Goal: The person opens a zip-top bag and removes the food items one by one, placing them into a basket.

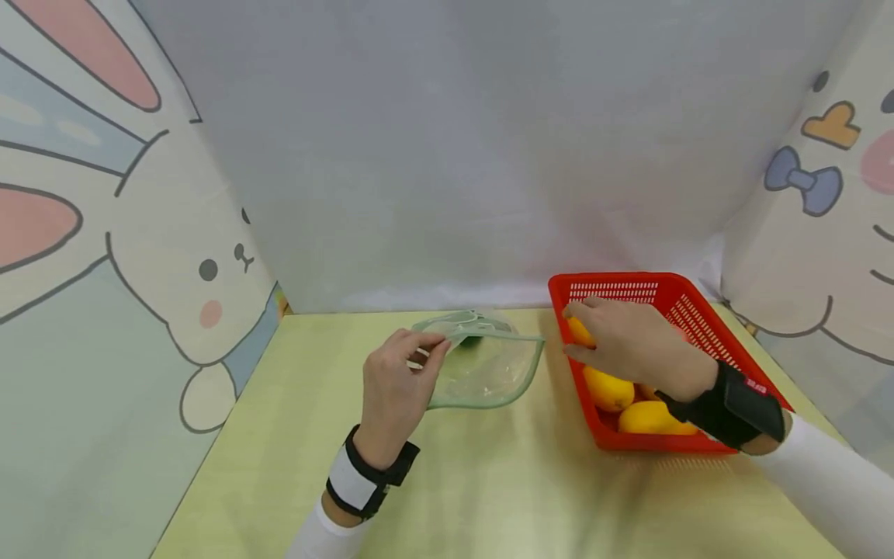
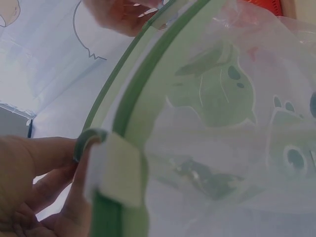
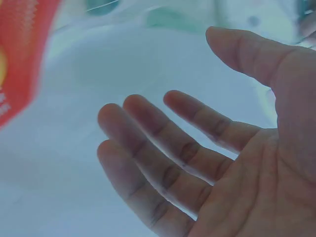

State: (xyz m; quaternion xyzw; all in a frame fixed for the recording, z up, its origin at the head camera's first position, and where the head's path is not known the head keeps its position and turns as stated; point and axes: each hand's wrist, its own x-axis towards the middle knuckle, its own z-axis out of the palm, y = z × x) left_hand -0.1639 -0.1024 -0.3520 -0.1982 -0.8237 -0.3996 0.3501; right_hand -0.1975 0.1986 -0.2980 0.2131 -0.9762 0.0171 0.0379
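Note:
A clear zip bag [image 1: 489, 380] with green edging and green cartoon prints is held over the table, its mouth spread apart. My left hand [image 1: 398, 380] pinches the rim at its left side, thumb against fingers. Close to those fingers, the left wrist view shows a pale slider [image 2: 118, 168] on the green zip. My right hand [image 1: 628, 341] is above the left part of a red plastic basket [image 1: 615, 278]. Its fingers are spread and the palm [image 3: 242, 197] holds nothing. Nearest to it is a yellow-orange fruit [image 1: 580, 332], partly hidden behind the fingers.
Lemons [image 1: 608, 388] and other yellow fruit [image 1: 649, 418] lie in the basket, with something pinkish-red partly behind the hand. A grey-white curtain [image 1: 454, 155] stands behind the pale yellow table [image 1: 314, 435], and cartoon-printed sheets flank both sides.

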